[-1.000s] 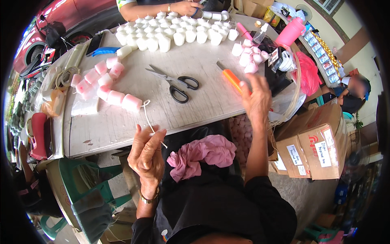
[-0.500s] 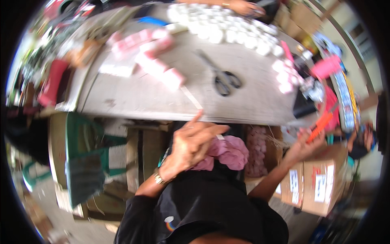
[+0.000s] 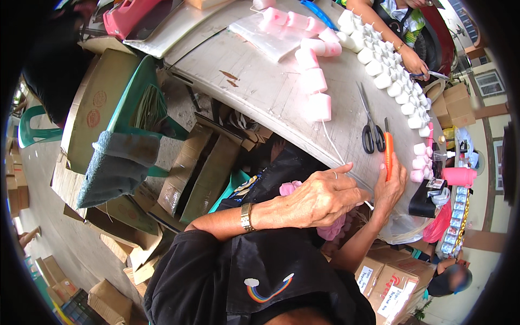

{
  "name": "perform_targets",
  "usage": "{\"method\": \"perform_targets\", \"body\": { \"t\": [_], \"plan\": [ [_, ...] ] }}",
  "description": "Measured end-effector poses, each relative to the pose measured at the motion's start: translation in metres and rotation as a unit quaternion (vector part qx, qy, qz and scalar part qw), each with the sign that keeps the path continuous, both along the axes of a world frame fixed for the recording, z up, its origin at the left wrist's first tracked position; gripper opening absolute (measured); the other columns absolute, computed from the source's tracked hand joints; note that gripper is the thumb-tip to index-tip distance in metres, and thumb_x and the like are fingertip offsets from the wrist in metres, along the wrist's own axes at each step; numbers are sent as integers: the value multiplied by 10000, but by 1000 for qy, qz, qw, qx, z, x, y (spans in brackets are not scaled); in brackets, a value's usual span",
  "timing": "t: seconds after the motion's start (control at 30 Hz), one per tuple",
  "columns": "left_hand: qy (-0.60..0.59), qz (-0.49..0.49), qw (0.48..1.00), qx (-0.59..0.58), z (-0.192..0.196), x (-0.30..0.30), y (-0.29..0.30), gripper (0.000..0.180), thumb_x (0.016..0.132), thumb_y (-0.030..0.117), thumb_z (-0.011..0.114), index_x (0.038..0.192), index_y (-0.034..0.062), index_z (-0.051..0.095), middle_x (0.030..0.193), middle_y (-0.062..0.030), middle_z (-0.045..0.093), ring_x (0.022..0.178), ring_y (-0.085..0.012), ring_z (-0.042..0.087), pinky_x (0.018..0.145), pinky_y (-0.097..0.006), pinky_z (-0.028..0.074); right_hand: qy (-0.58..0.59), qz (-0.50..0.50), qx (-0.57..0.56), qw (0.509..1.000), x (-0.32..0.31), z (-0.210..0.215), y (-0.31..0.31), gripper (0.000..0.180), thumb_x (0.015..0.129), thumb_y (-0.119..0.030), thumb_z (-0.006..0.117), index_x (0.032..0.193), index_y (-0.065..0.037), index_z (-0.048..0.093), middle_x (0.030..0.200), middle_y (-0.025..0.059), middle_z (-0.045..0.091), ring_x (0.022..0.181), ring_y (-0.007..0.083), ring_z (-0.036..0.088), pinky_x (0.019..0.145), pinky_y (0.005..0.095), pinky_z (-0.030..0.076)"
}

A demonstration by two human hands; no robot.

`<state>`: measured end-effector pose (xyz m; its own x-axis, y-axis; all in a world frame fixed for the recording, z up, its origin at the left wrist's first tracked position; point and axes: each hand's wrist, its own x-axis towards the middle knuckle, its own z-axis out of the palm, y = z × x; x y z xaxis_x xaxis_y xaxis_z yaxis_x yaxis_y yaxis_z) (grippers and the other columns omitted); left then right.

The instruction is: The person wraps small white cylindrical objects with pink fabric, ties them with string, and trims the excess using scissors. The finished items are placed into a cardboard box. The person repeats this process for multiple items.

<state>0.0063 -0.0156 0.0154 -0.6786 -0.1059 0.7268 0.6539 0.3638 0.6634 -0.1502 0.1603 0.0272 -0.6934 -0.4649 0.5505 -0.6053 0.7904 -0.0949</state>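
My left hand (image 3: 327,199), with a ring on a finger and a watch on the wrist, is closed on a thin white cord (image 3: 329,138). The cord runs from the nearest of several pink cylinders (image 3: 318,107) lying in a chain on the table; its other end shows beyond my fingers. Just right of it, my right hand (image 3: 394,187) grips an orange utility knife (image 3: 388,154), blade pointing away from me. Black-handled scissors (image 3: 370,132) lie beside the knife. A pink bundle (image 3: 331,227) is in my lap, partly hidden under my left hand.
Rows of white wicked cylinders (image 3: 383,81) line the far table (image 3: 260,95) edge. Across from me, another person's hand (image 3: 414,64) holds scissors. A clear plastic bag (image 3: 271,38) and blue tool (image 3: 318,13) lie far left. Cardboard boxes (image 3: 395,279) stand at lower right.
The view has turned, so the table slants. My two hands have come close together, the right one bringing the orange knife beside the scissors. The left still holds the cord.
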Motion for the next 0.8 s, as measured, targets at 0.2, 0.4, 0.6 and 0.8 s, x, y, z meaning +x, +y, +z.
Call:
{"method": "perform_targets", "body": {
  "t": [0.2,0.4,0.6,0.8],
  "plan": [
    [-58,54,997,14,-1,-1,-11,583,849,51,672,1389,63,455,943,-78,690,833,-256,695,1036,-532,428,-186,235,-156,941,66,39,-30,212,844,-41,648,1049,10,672,1045,155,646,934,272,632,842,350,492],
    [-79,82,993,16,5,-3,-24,555,802,28,702,1323,71,514,850,-71,687,780,-251,699,1000,-494,470,-213,313,-191,906,82,38,-53,135,813,20,696,944,19,661,905,129,663,783,212,653,683,289,516],
    [-96,107,989,28,10,-6,-37,145,837,60,697,981,77,696,783,-42,684,680,-223,679,1009,-478,465,-216,301,-309,876,64,37,-56,94,830,64,676,911,29,644,867,106,649,632,117,594,587,234,483],
    [-251,-54,935,245,18,-6,-41,171,925,163,652,1026,42,718,683,-3,622,621,-61,565,797,-307,494,-135,219,-312,915,56,27,-73,102,834,-9,709,856,5,610,830,83,628,660,153,580,578,274,462]
  ]
}}
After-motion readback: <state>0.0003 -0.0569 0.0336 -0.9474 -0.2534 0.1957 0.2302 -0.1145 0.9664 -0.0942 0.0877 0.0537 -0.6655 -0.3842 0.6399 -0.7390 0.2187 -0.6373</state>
